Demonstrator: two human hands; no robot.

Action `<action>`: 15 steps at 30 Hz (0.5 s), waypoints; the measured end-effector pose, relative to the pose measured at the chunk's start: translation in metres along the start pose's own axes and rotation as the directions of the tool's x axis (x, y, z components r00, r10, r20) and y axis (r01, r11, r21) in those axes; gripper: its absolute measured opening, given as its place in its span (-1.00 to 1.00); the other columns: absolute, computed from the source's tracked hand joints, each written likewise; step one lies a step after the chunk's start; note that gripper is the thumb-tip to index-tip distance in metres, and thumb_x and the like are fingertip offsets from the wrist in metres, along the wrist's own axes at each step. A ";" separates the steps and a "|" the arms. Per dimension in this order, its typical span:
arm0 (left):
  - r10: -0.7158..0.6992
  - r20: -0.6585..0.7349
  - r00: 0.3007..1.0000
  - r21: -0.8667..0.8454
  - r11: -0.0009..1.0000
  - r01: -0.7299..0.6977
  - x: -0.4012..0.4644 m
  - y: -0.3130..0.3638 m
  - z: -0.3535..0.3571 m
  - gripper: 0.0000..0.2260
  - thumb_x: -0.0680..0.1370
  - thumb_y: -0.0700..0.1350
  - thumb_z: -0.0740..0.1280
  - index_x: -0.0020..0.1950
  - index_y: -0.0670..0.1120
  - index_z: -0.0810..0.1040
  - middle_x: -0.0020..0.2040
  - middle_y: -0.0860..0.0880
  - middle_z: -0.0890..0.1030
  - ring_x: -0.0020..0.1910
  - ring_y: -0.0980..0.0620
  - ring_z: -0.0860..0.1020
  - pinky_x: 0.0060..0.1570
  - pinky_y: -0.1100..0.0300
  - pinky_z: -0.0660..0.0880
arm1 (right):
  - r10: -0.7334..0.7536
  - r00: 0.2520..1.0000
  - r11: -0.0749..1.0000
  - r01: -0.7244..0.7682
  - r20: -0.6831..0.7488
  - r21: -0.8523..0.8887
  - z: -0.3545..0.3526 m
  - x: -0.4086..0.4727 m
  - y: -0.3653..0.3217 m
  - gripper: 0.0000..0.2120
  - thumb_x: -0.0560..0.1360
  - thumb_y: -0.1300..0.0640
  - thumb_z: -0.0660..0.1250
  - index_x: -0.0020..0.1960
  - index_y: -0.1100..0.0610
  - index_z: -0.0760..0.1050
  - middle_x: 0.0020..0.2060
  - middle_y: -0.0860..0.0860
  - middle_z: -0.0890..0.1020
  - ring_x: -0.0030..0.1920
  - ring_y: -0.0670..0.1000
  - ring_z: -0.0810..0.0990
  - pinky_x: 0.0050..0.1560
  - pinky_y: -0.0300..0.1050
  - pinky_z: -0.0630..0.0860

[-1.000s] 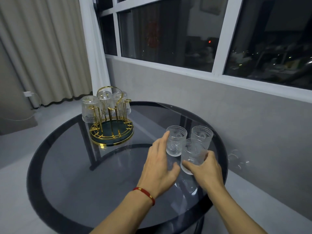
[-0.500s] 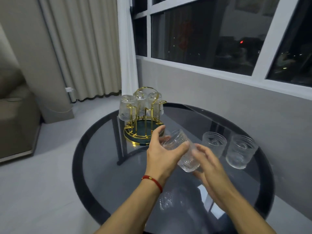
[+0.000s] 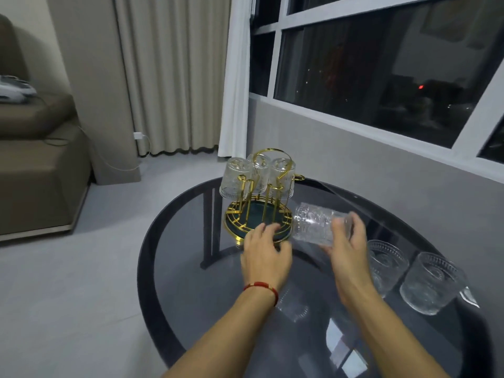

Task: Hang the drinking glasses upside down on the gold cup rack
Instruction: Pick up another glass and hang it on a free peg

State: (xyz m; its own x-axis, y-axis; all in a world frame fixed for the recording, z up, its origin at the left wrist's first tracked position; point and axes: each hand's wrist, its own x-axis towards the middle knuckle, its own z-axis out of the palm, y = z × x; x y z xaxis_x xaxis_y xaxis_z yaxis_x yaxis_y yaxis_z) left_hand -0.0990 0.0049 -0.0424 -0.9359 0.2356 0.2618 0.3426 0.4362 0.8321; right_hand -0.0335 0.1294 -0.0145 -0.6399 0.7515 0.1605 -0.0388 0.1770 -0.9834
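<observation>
The gold cup rack [image 3: 246, 226] with a dark green base stands at the far left of the round glass table. Three textured glasses [image 3: 236, 178] hang upside down on its back pegs. My right hand [image 3: 347, 249] holds another clear textured glass [image 3: 313, 226] on its side, mouth toward the rack, just right of the rack's base. My left hand [image 3: 266, 255] rests at the front rim of the rack's base with its fingers on it. Two more glasses [image 3: 387, 261] [image 3: 431, 282] stand upright at the right.
The dark glass table [image 3: 191, 282] has a black rim, and its edge lies close on the left and front. A grey wall under the window runs behind it. A brown sofa [image 3: 41, 170] and curtains are off to the left.
The glass left my left hand and is now held by my right hand alone, nearer the rack. My left hand moved forward onto the rack's base. The view has shifted left.
</observation>
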 end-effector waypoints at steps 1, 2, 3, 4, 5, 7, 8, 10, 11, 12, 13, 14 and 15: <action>0.032 0.076 0.997 0.229 0.972 -0.048 0.002 -0.015 0.004 -0.54 0.62 0.00 0.28 0.52 0.13 0.36 0.61 -0.04 0.26 0.61 -0.10 0.11 0.53 -0.24 0.17 | -0.039 0.999 0.997 0.038 -0.018 -0.064 0.002 0.013 -0.009 -0.42 0.67 -0.15 0.23 0.65 -0.13 0.19 0.59 0.07 0.36 0.39 0.03 0.53 0.47 0.25 0.43; 0.051 0.152 0.987 0.384 0.917 -0.107 0.004 -0.030 0.008 -0.48 0.62 0.03 0.26 0.58 0.16 0.25 0.67 -0.04 0.11 0.64 -0.10 -0.03 0.54 -0.27 0.04 | -0.074 0.997 0.991 0.070 -0.034 -0.114 0.004 0.027 -0.019 -0.40 0.67 -0.15 0.24 0.66 -0.13 0.17 0.62 0.06 0.32 0.49 0.07 0.44 0.51 0.25 0.37; 0.064 0.213 0.975 0.463 0.872 -0.158 0.005 -0.042 0.011 -0.43 0.62 0.06 0.24 0.61 0.18 0.15 0.69 -0.02 0.00 0.65 -0.09 -0.13 0.54 -0.29 -0.04 | -0.100 0.994 0.984 0.092 -0.048 -0.151 0.006 0.041 -0.028 -0.38 0.67 -0.13 0.25 0.67 -0.10 0.16 0.63 0.06 0.30 0.56 0.11 0.37 0.53 0.25 0.34; 0.074 0.249 0.966 0.491 0.850 -0.191 0.007 -0.052 0.013 -0.40 0.62 0.09 0.22 0.63 0.19 0.08 0.69 -0.01 -0.07 0.65 -0.09 -0.18 0.54 -0.31 -0.09 | -0.121 0.991 0.979 0.109 -0.062 -0.175 0.009 0.055 -0.038 -0.37 0.66 -0.11 0.28 0.67 -0.07 0.17 0.63 0.06 0.31 0.58 0.14 0.34 0.53 0.22 0.34; 0.079 0.262 0.962 0.494 0.845 -0.204 0.008 -0.060 0.015 -0.39 0.62 0.12 0.19 0.64 0.19 0.04 0.69 0.00 -0.09 0.64 -0.08 -0.20 0.54 -0.33 -0.12 | -0.138 0.987 0.974 0.121 -0.078 -0.190 0.012 0.066 -0.046 -0.37 0.65 -0.09 0.30 0.66 -0.03 0.19 0.62 0.08 0.33 0.56 0.16 0.36 0.49 0.16 0.37; 0.088 0.249 0.965 0.490 0.847 -0.204 0.010 -0.065 0.019 -0.39 0.63 0.15 0.14 0.65 0.18 0.01 0.69 0.00 -0.09 0.65 -0.08 -0.19 0.53 -0.34 -0.15 | -0.171 0.981 0.960 0.146 -0.088 -0.239 0.018 0.086 -0.059 -0.37 0.63 -0.07 0.35 0.62 0.02 0.22 0.56 0.12 0.39 0.49 0.18 0.43 0.35 0.07 0.41; 0.089 0.242 0.966 0.500 0.842 -0.203 0.010 -0.066 0.021 -0.39 0.63 0.16 0.13 0.65 0.18 -0.01 0.69 0.00 -0.08 0.65 -0.08 -0.19 0.53 -0.35 -0.15 | -0.195 0.979 0.944 0.168 -0.068 -0.284 0.021 0.092 -0.064 -0.38 0.62 -0.06 0.36 0.60 0.04 0.24 0.53 0.13 0.42 0.47 0.18 0.45 0.32 0.06 0.42; 0.087 0.240 0.967 0.525 0.826 -0.205 0.011 -0.066 0.023 -0.38 0.64 0.16 0.12 0.65 0.16 -0.05 0.69 0.00 -0.09 0.64 -0.08 -0.21 0.53 -0.34 -0.16 | -0.238 0.971 0.901 0.221 0.000 -0.374 0.026 0.102 -0.072 -0.40 0.60 -0.07 0.38 0.56 0.08 0.29 0.50 0.14 0.46 0.45 0.18 0.47 0.36 0.11 0.45; 0.086 0.243 0.966 0.532 0.821 -0.207 0.011 -0.066 0.023 -0.38 0.64 0.16 0.12 0.65 0.15 -0.06 0.69 0.00 -0.11 0.64 -0.08 -0.22 0.53 -0.34 -0.17 | -0.251 0.967 0.879 0.244 0.036 -0.409 0.028 0.105 -0.076 -0.40 0.59 -0.07 0.39 0.55 0.09 0.31 0.49 0.14 0.47 0.44 0.19 0.47 0.38 0.14 0.46; 0.081 0.248 0.965 0.533 0.821 -0.206 0.011 -0.066 0.022 -0.37 0.64 0.16 0.12 0.65 0.15 -0.07 0.69 0.00 -0.12 0.64 -0.08 -0.23 0.53 -0.33 -0.19 | -0.260 0.963 0.859 0.266 0.073 -0.438 0.031 0.107 -0.077 -0.40 0.59 -0.07 0.40 0.54 0.09 0.33 0.48 0.15 0.48 0.44 0.19 0.47 0.40 0.16 0.47; 0.074 0.254 0.964 0.535 0.820 -0.203 0.012 -0.066 0.021 -0.37 0.65 0.16 0.12 0.66 0.14 -0.09 0.69 0.00 -0.14 0.64 -0.09 -0.24 0.53 -0.33 -0.20 | -0.267 0.958 0.841 0.286 0.107 -0.459 0.035 0.109 -0.079 -0.41 0.59 -0.07 0.41 0.54 0.09 0.34 0.48 0.15 0.48 0.44 0.19 0.47 0.40 0.17 0.47; 0.067 0.260 0.963 0.537 0.819 -0.202 0.013 -0.066 0.021 -0.37 0.65 0.16 0.11 0.66 0.14 -0.10 0.69 0.00 -0.15 0.63 -0.09 -0.25 0.52 -0.34 -0.21 | -0.269 0.954 0.827 0.300 0.134 -0.475 0.038 0.110 -0.080 -0.41 0.59 -0.06 0.41 0.54 0.09 0.34 0.47 0.16 0.49 0.44 0.19 0.48 0.39 0.17 0.48; 0.063 0.265 0.962 0.540 0.817 -0.202 0.013 -0.066 0.021 -0.36 0.65 0.16 0.11 0.66 0.13 -0.11 0.69 0.00 -0.16 0.63 -0.09 -0.26 0.53 -0.34 -0.22 | -0.268 0.951 0.816 0.311 0.157 -0.488 0.042 0.111 -0.081 -0.40 0.58 -0.06 0.42 0.54 0.10 0.35 0.48 0.16 0.49 0.45 0.19 0.48 0.39 0.17 0.48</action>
State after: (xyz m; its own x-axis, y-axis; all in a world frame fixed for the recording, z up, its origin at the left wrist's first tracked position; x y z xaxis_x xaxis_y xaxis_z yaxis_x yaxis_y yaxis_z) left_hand -0.1319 -0.0023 -0.1038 -0.8574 0.4841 0.1746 0.5131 0.7779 0.3627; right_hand -0.1334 0.1718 0.0798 -0.7180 0.5674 0.4031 0.1439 0.6877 -0.7116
